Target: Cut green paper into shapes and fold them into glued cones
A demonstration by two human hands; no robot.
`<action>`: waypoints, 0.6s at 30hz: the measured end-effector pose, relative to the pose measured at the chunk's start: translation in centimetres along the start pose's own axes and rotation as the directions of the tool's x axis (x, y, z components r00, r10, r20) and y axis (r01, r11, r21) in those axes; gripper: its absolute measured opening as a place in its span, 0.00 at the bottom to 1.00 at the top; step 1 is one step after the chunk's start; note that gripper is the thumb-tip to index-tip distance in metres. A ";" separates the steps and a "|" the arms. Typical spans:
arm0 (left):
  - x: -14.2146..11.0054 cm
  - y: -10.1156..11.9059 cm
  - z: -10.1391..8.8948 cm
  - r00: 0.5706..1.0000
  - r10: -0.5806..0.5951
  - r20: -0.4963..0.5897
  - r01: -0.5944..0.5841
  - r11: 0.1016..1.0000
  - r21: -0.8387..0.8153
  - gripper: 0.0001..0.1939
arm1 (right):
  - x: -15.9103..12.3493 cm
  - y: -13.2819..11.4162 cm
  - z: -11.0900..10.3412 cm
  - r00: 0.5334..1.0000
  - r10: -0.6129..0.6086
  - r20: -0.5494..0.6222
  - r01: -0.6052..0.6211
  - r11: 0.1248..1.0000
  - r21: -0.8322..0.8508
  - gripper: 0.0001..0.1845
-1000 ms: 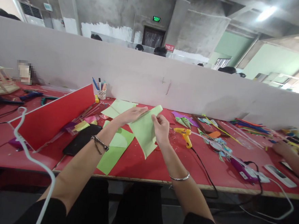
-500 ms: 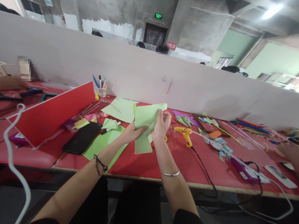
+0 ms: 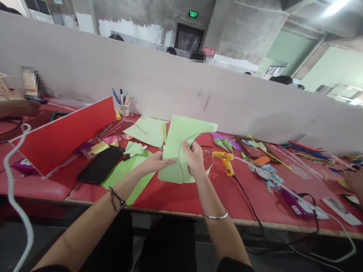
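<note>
A light green sheet of paper (image 3: 178, 135) with a curved cut edge is held up above the red table in both hands. My left hand (image 3: 157, 163) pinches its left side, thumb in front and the other fingers hidden behind. On the right side my right hand (image 3: 195, 157) grips the paper near the curved edge, its thumb on the front. A folded piece of green paper (image 3: 134, 148) and a brighter green sheet (image 3: 142, 187) lie to the left of my hands. Right of my right hand rests a yellow glue gun (image 3: 225, 162) with a black cord.
A black phone (image 3: 100, 165) and a leaning red board (image 3: 69, 138) are on the left. Behind them stands a pen cup (image 3: 124, 109). Pipe cleaners (image 3: 306, 154) and a purple power strip (image 3: 298, 203) lie right. Other people's hands show at both sides.
The paper has opened out flatter and risen, showing its curved edge to the right. My right hand has shifted down, its thumb now against the front of the paper.
</note>
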State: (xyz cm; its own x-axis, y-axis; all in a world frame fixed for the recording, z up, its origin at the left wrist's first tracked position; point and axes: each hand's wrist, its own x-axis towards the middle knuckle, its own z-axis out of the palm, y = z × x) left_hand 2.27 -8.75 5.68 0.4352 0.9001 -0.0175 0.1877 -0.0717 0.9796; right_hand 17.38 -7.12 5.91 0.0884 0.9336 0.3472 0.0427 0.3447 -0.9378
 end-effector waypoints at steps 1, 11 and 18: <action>-0.1 -0.1 0.2 1.000 -0.013 0.016 0.013 1.000 0.003 0.22 | 0.0 0.1 -0.1 0.999 -0.008 -0.035 0.008 1.000 -0.014 0.13; -0.7 -0.9 1.2 0.983 -0.139 0.123 0.148 0.987 -0.066 0.20 | -0.8 0.4 -0.9 0.990 0.033 -0.136 -0.020 0.995 0.098 0.15; -1.5 -1.3 0.2 0.910 -0.268 0.318 0.320 0.939 -0.123 0.22 | -1.6 0.9 -2.2 0.957 0.188 0.220 -0.190 0.982 -0.011 0.20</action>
State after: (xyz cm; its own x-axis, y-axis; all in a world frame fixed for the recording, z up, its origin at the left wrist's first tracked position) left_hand 1.60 -10.08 4.36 0.6257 0.7012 -0.3417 0.2068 0.2733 0.9394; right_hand 19.48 -8.53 4.54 -0.1266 0.9799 0.1542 0.0357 0.1598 -0.9865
